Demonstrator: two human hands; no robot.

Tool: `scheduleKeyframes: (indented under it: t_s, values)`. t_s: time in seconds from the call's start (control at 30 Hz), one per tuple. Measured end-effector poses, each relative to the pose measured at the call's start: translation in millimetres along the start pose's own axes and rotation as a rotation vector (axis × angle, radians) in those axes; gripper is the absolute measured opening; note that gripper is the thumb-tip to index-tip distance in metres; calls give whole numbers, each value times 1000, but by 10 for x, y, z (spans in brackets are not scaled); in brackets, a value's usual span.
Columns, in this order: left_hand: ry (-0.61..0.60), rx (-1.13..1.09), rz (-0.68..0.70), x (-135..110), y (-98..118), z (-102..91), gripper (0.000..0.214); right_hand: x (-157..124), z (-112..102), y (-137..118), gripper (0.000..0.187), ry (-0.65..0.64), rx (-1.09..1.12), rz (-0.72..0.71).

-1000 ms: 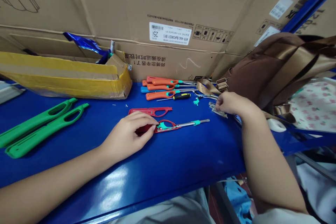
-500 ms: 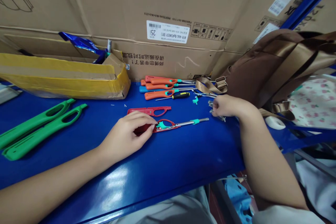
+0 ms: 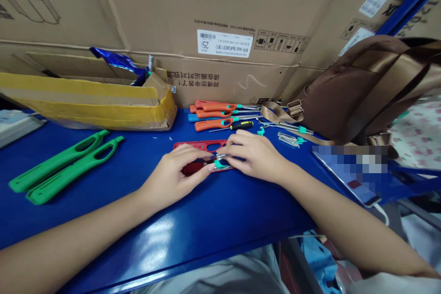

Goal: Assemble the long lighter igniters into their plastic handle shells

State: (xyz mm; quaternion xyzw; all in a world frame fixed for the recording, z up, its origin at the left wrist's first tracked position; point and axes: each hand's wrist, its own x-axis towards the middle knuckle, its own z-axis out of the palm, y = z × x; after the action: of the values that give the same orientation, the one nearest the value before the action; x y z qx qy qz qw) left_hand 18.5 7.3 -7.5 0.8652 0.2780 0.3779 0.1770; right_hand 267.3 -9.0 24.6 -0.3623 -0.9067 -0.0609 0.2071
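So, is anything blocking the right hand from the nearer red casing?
Nothing visible is: the right hand has its fingertips over the right part of the nearer red casing. The left hand is at the casing's left part, not between them.

Two hands, one left hand [image 3: 181, 165] and one right hand [image 3: 257, 154], sit at the dial's centre with two red casing halves [image 3: 200, 143]. Nine o'clock has two green casings [image 3: 69, 165]; ten o'clock, one taped box [image 3: 131, 112]; twelve, at least three orange lighters [image 3: 210, 125], one blue lighter [image 3: 192, 118] and one screwdriver [image 3: 241, 125]; two, one brown bag [image 3: 344, 94] and overlapping silver parts [image 3: 288, 140], too bunched to count; three, one phone [image 3: 344, 177].
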Motion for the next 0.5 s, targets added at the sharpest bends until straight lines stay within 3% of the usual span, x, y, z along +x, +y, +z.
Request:
scheduleKeyframes:
  t_s: [0.23,0.5]
  values:
    - [0,-34,30,-1,-5,-3,16,27,140,-41,18,100,65,-91]
    - [-28,-44,32,10,11,-11,15,48,132,-86,14,130,175,-113]
